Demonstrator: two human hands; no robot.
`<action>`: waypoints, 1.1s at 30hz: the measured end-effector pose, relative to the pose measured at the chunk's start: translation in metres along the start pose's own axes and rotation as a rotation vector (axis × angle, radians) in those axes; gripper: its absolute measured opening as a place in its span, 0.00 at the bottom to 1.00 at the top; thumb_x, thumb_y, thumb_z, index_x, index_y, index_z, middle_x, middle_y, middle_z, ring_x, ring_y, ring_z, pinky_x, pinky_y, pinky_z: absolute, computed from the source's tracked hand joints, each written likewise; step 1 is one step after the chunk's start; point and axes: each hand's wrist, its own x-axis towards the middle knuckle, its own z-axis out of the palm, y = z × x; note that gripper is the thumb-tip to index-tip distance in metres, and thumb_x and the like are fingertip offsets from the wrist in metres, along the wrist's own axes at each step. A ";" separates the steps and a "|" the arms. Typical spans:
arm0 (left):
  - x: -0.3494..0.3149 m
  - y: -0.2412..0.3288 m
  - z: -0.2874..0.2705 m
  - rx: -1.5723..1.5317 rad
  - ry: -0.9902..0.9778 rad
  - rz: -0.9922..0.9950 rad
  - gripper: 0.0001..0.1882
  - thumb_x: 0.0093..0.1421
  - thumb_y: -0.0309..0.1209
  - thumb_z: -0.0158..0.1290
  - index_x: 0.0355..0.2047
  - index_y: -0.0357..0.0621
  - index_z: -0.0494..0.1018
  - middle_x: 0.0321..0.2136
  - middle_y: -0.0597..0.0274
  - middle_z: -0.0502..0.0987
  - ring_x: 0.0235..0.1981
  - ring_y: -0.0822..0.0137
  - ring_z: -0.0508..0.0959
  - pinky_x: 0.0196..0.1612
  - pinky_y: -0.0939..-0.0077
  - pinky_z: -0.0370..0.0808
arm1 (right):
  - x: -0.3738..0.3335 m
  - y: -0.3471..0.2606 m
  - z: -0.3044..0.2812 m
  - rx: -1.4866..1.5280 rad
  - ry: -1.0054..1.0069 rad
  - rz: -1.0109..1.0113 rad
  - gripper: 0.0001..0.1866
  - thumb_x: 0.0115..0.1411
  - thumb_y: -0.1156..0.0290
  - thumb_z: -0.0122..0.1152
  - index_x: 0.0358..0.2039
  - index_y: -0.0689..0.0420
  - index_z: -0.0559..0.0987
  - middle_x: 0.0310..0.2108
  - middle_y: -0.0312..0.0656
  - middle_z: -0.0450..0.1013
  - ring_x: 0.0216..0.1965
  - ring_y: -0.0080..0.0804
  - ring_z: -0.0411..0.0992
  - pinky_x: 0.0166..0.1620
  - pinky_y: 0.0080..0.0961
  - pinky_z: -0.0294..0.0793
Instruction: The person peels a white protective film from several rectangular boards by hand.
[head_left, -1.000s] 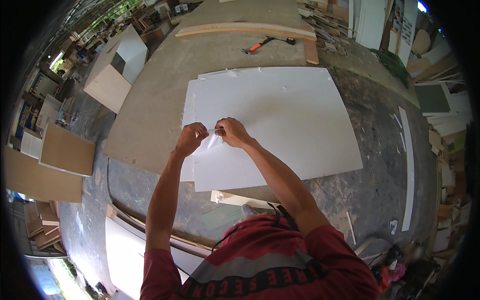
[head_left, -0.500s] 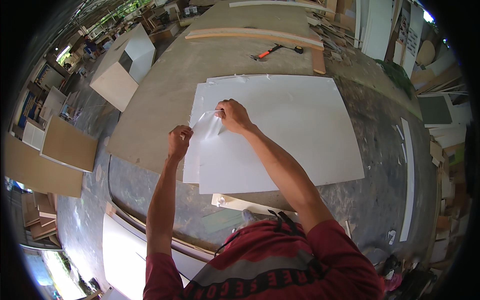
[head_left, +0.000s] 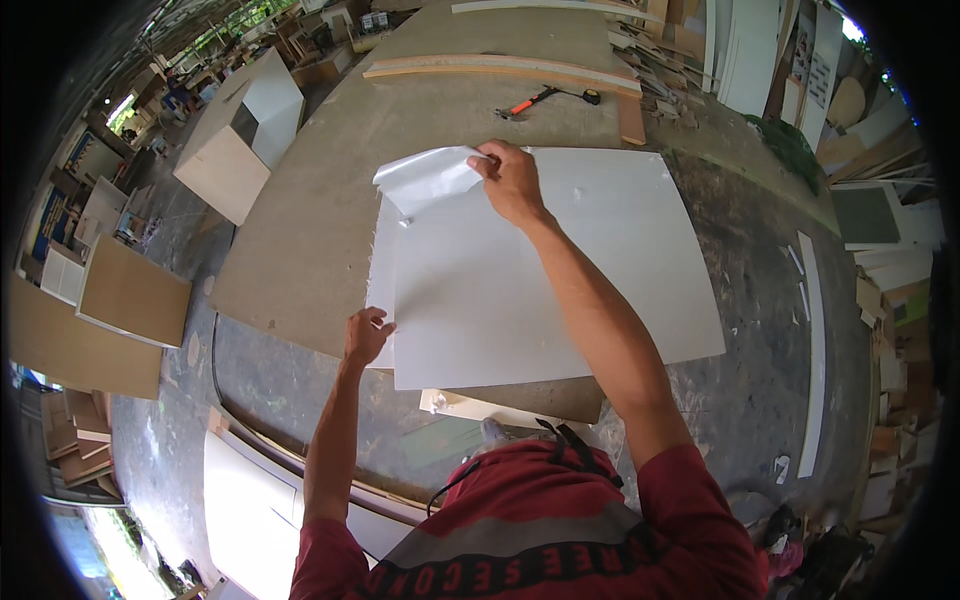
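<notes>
A white board (head_left: 560, 290) lies in front of me, with the narrow edge of another white sheet (head_left: 382, 280) showing under its left side. My right hand (head_left: 512, 185) is closed on a strip of thin, shiny white film (head_left: 425, 178), lifted and curling back over the board's far left corner. Where the film's far end is joined, I cannot tell. Low at the board's left edge, my left hand (head_left: 368, 335) has its fingers loosely bent and apart, with nothing seen in them. A small white scrap (head_left: 404, 222) rests on the board below the film.
Beyond the board lie an orange-handled hammer (head_left: 527, 104), a black tape measure (head_left: 591, 97) and long wooden strips (head_left: 500, 66) on a large brown panel (head_left: 300, 230). A box-shaped cabinet (head_left: 240, 140) stands at the left. A long white strip (head_left: 812, 370) lies on the floor at right.
My right hand has moved away and to the right, raising the film toward the board's far edge. My left hand has let go of the film and dropped nearer along the left edge.
</notes>
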 end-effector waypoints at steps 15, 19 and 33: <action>-0.037 -0.024 0.025 -0.113 0.064 0.304 0.14 0.59 0.18 0.58 0.47 0.37 0.81 0.35 0.50 0.81 0.33 0.51 0.82 0.38 0.60 0.79 | -0.157 0.147 -0.103 0.223 0.122 0.644 0.08 0.64 0.71 0.67 0.38 0.62 0.84 0.27 0.30 0.74 0.27 0.17 0.67 0.32 0.19 0.68; -0.032 -0.033 0.029 -0.035 0.085 0.378 0.08 0.60 0.18 0.57 0.41 0.36 0.77 0.34 0.50 0.81 0.35 0.47 0.81 0.39 0.56 0.78 | -0.201 0.162 -0.124 0.237 0.189 0.762 0.08 0.64 0.70 0.68 0.39 0.61 0.84 0.28 0.30 0.74 0.27 0.16 0.68 0.32 0.19 0.70; -0.146 -0.093 -0.002 -0.421 0.422 -0.382 0.14 0.71 0.35 0.51 0.50 0.38 0.76 0.38 0.55 0.81 0.35 0.64 0.81 0.38 0.66 0.77 | -0.236 0.105 -0.042 0.731 -0.116 0.773 0.16 0.68 0.64 0.64 0.48 0.62 0.76 0.41 0.40 0.75 0.42 0.28 0.77 0.41 0.28 0.83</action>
